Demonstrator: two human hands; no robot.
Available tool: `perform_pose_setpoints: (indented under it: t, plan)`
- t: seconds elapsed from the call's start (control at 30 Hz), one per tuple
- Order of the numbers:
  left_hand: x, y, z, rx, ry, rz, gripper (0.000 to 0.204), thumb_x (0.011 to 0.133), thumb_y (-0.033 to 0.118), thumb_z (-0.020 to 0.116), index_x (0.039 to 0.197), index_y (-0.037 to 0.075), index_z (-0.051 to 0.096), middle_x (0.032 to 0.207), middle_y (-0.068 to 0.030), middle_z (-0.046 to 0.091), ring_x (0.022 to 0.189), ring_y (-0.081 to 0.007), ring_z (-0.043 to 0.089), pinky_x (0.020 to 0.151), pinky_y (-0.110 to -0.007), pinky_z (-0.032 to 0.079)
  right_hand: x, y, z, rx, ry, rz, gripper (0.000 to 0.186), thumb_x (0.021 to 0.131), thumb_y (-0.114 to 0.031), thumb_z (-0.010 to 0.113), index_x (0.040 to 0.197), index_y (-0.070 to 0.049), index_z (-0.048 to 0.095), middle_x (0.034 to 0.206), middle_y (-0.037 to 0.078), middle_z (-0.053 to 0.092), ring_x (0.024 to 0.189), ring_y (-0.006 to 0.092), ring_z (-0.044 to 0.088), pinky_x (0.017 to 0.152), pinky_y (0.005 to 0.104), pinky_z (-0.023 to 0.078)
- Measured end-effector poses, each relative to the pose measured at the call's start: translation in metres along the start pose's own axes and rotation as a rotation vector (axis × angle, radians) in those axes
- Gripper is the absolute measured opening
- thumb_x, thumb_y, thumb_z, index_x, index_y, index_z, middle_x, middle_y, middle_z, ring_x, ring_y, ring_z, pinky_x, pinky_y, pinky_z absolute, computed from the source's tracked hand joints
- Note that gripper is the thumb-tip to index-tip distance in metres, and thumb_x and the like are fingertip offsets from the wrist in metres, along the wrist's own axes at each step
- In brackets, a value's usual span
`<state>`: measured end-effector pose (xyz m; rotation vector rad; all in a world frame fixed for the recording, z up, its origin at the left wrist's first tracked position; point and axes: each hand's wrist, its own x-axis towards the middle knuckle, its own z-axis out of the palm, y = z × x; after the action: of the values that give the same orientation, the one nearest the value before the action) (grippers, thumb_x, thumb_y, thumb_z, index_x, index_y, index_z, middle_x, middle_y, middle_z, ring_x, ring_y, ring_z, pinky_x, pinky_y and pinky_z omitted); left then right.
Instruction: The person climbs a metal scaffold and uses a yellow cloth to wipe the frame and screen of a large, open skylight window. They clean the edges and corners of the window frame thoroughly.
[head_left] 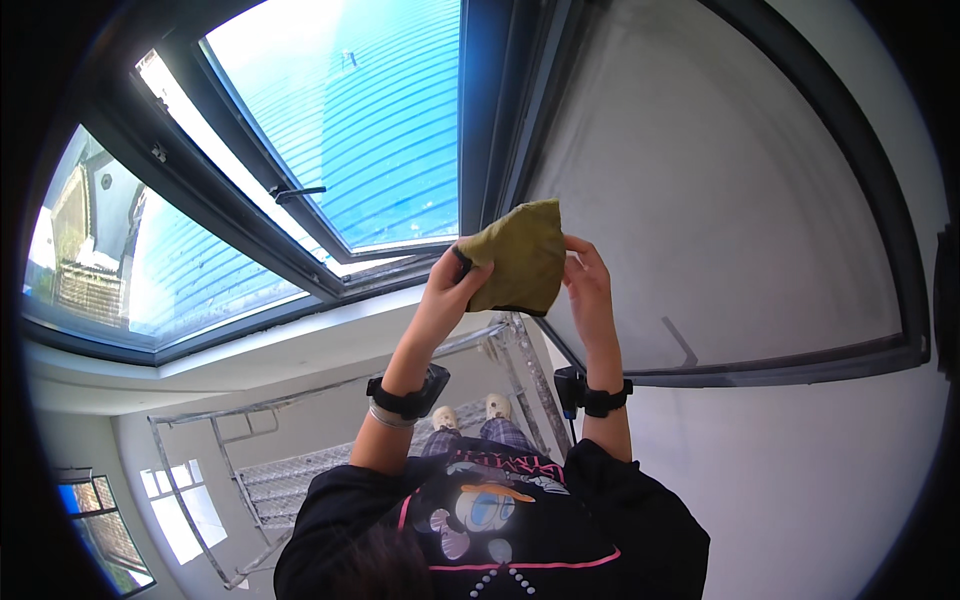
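Cloth [520,262] of olive-green fabric, a creased and roughly square piece with a dark lower edge, is held up beside the lower right corner of a dark-framed glass window sash [257,150]. The person's bare left hand [450,285], just below that corner of the sash, is clamped on the cloth's left side, thumb flat on the near face and the other fingers mostly hidden behind it. The bare right hand [590,285], farther to the right of the sash, has its fingers bent and slightly apart at the cloth's right edge; whether they grip it, I cannot tell. Black strap-on devices [402,400] with boxy housings circle both wrists, farther below the sash, and a pale bracelet [390,418] sits beside the left one. A slim dark lever handle [300,191] is on the left side of the sash, and a bright blue ribbed surface [390,170] shows through its glass. To the right of the sash spreads a large, flat grey panel [720,200] in a thick dark frame. Well below the sash are a black short-sleeved T-shirt [490,540] with a printed cartoon figure, dark plaid trousers [508,433], pale shoes [498,406] and a stained metal scaffold [190,500] with tubular rails and a grid-patterned platform [285,490].
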<state>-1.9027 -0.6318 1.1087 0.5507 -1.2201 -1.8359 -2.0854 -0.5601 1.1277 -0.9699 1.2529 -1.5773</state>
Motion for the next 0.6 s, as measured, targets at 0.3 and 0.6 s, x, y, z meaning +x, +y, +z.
perform_pose_setpoints:
  t: [0.3,0.6]
  plan:
    - [-0.009,0.013,0.008,0.194,-0.062,0.127,0.023,0.085,0.0,0.056,0.107,0.001,0.054,0.097,-0.0032,0.056,0.091,-0.0101,0.052,0.08,-0.022,0.042,0.0,-0.003,0.002,-0.374,0.15,-0.415,0.019,0.09,-0.014,0.054,0.107,-0.005,0.057,0.1,0.006,0.062,0.096,0.0115,0.056,0.085,0.0264,0.043]
    - [-0.011,0.011,0.024,0.836,0.109,0.562,0.039,0.07,-0.012,0.053,0.105,0.002,0.059,0.1,-0.0111,0.058,0.091,-0.0287,0.056,0.079,-0.036,0.046,-0.028,-0.036,0.016,-0.439,0.178,0.002,0.023,0.093,-0.021,0.047,0.092,-0.001,0.056,0.079,0.007,0.064,0.074,0.0145,0.063,0.068,0.0262,0.049]
